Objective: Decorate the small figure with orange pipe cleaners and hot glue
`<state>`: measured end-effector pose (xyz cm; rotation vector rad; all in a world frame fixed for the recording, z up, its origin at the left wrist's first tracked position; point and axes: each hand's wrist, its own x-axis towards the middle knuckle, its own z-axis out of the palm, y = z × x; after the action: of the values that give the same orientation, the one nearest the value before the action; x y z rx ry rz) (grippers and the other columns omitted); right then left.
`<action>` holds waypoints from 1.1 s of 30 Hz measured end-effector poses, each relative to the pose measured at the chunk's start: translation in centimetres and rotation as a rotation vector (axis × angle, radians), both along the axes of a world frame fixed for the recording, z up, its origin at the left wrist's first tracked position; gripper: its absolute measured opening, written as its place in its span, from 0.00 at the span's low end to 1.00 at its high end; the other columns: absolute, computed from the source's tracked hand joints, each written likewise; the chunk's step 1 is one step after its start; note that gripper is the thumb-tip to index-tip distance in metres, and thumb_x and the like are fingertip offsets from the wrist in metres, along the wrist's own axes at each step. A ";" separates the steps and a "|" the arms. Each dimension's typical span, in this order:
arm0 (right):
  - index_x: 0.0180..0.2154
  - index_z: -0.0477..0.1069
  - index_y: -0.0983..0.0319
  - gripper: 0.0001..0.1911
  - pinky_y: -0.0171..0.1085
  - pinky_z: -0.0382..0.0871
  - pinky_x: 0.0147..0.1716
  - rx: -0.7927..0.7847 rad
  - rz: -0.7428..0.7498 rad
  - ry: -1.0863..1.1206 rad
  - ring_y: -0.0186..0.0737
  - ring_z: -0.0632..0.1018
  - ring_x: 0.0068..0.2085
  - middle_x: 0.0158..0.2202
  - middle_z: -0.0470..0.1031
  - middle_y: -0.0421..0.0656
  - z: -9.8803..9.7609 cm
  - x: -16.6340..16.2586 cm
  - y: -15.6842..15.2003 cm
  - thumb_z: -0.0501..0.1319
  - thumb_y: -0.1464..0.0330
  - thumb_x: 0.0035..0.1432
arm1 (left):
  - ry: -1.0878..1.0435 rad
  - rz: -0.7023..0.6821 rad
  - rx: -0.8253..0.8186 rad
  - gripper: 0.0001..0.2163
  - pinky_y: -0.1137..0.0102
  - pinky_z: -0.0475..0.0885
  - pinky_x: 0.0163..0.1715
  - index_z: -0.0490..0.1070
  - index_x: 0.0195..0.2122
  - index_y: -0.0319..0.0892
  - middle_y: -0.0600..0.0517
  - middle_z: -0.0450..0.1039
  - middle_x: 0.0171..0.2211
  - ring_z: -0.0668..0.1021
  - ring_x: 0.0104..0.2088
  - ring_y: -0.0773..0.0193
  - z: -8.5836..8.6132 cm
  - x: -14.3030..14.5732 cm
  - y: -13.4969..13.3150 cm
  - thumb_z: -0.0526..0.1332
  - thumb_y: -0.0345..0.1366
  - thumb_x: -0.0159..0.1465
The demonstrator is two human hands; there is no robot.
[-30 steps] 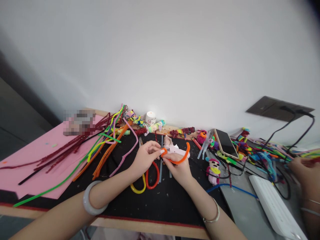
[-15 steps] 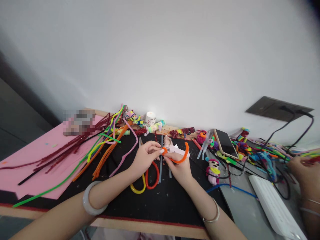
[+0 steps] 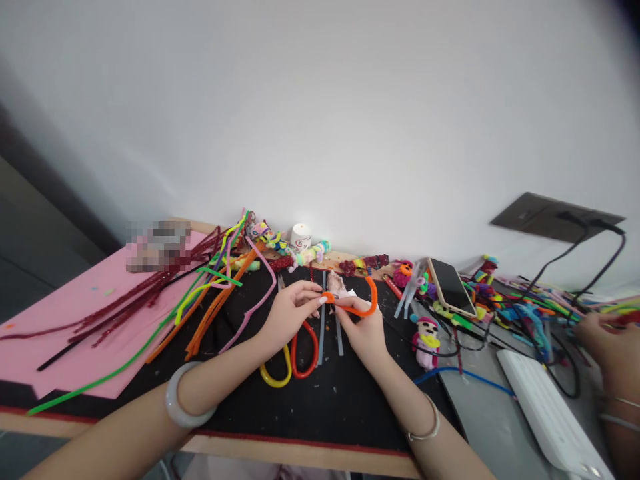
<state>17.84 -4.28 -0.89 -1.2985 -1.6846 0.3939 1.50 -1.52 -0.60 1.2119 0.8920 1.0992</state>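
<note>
Both my hands meet over the black mat at the middle of the table. My left hand pinches one end of a curved orange pipe cleaner, fingers closed on it. My right hand grips the same pipe cleaner from below, fingers curled round it. Just behind the hands lies a small pale pinkish object, partly hidden. Scissors with yellow and red handles lie on the mat beneath my left hand.
A heap of coloured pipe cleaners lies left on a pink sheet. A phone, a small doll, a white power strip and tangled cables are at the right. Another person's hand works at the far right.
Both hands shifted slightly up and away with the orange pipe cleaner; the pipe cleaner's loop has turned a little more upright. Everything else stays put.
</note>
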 end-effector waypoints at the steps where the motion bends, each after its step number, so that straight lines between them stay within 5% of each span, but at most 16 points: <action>1: 0.30 0.73 0.61 0.03 0.37 0.72 0.30 -0.033 -0.010 0.031 0.39 0.77 0.29 0.29 0.77 0.43 -0.1 0.1 0.1 0.60 0.72 0.52 | 0.005 -0.006 0.005 0.12 0.72 0.71 0.26 0.68 0.37 0.38 0.50 0.76 0.29 0.75 0.24 0.68 0.0 0.0 0.0 0.64 0.37 0.53; 5: 0.30 0.71 0.62 0.04 0.34 0.68 0.21 -0.162 -0.002 0.185 0.36 0.74 0.22 0.24 0.75 0.41 -0.4 0.2 0.2 0.60 0.68 0.53 | 0.027 -0.029 0.024 0.12 0.73 0.71 0.25 0.67 0.38 0.38 0.51 0.75 0.29 0.74 0.23 0.70 0.2 -0.1 0.1 0.63 0.37 0.54; 13: 0.31 0.69 0.61 0.04 0.31 0.65 0.20 -0.243 0.099 0.473 0.33 0.71 0.22 0.23 0.73 0.39 -0.2 -0.1 0.3 0.60 0.67 0.53 | 0.076 -0.094 0.094 0.11 0.74 0.70 0.24 0.66 0.38 0.39 0.51 0.73 0.31 0.72 0.22 0.71 -0.2 -0.3 0.2 0.61 0.38 0.56; 33: 0.32 0.69 0.62 0.08 0.33 0.65 0.25 -0.279 0.093 0.504 0.33 0.71 0.24 0.23 0.71 0.38 -0.3 0.4 0.5 0.60 0.64 0.53 | 0.152 -0.204 0.086 0.10 0.73 0.71 0.23 0.64 0.39 0.39 0.52 0.73 0.32 0.72 0.21 0.72 -0.6 -0.3 0.4 0.59 0.36 0.58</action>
<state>18.22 -3.80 -1.15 -1.1895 -1.2923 0.9554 1.24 -1.12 -1.21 1.4399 0.8209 0.8981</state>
